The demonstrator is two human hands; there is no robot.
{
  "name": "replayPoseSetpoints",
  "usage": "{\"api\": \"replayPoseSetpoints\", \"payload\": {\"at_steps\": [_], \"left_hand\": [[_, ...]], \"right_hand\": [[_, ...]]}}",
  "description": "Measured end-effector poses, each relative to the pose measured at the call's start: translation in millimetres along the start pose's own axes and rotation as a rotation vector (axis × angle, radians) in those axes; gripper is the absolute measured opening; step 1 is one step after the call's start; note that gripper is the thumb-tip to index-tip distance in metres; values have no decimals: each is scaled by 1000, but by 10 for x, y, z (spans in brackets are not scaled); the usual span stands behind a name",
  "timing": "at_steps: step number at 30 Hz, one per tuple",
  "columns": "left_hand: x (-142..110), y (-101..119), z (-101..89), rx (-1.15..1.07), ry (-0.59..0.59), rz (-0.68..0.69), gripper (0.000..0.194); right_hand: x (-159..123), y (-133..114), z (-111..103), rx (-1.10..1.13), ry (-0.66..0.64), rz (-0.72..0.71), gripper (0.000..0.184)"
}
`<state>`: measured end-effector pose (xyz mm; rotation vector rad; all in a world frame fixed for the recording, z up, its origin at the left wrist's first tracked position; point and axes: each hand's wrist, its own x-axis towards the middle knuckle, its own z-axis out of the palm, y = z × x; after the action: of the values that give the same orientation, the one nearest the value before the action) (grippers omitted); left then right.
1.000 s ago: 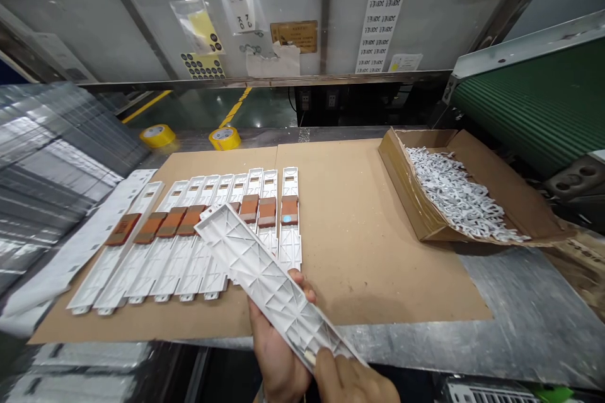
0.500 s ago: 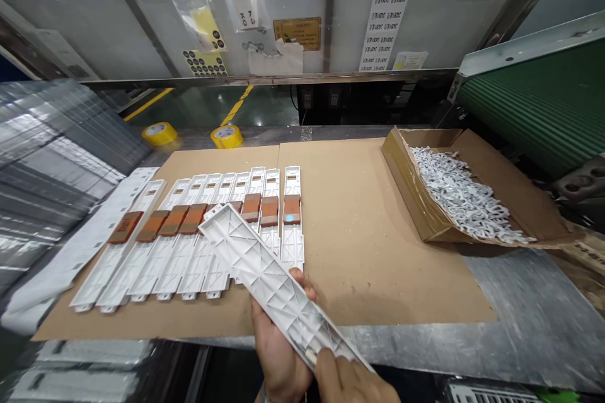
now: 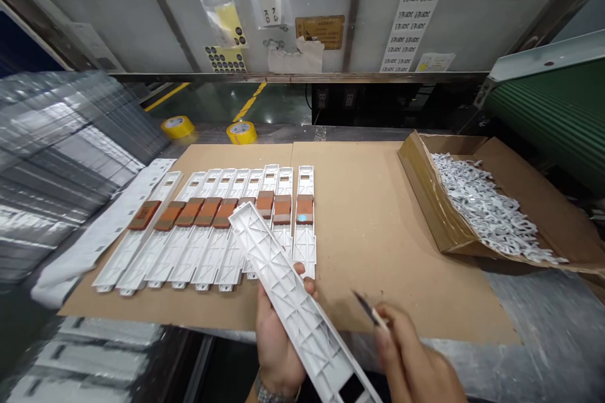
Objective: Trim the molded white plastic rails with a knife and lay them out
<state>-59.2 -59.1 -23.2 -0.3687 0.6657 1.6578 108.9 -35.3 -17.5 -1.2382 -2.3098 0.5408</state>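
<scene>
My left hand (image 3: 280, 345) is closed around a long white ribbed plastic strip (image 3: 295, 302), held tilted with its ribbed side up and a rectangular opening at the near end. To the right of the strip, my right hand (image 3: 416, 359) grips a small knife (image 3: 370, 312) with a dark pointed blade and a pale handle. The hand is slightly blurred, and the blade is apart from the strip. Beyond my hands, several similar white strips (image 3: 306, 252) lie side by side on a brown cardboard sheet (image 3: 359, 220), with reddish-brown blocks (image 3: 305, 206) across their middles.
At the right stands a cardboard box (image 3: 428, 214) full of small white plastic pieces (image 3: 496, 214). Two yellow tape rolls (image 3: 241, 133) sit at the back. Stacked wrapped pieces (image 3: 89, 119) and white paper (image 3: 101, 233) are on the left. A green ribbed surface (image 3: 558, 119) borders the right.
My right hand has moved right, off the near end of the strip, and the knife now shows in it. The strip's rectangular opening is now uncovered. My view has shifted slightly.
</scene>
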Motion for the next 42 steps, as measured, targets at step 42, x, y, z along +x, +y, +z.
{"api": "replayPoseSetpoints", "payload": {"at_steps": [42], "left_hand": [[85, 124, -192, 341, -275, -851, 53]], "right_hand": [[652, -113, -138, -397, -380, -731, 20]]}}
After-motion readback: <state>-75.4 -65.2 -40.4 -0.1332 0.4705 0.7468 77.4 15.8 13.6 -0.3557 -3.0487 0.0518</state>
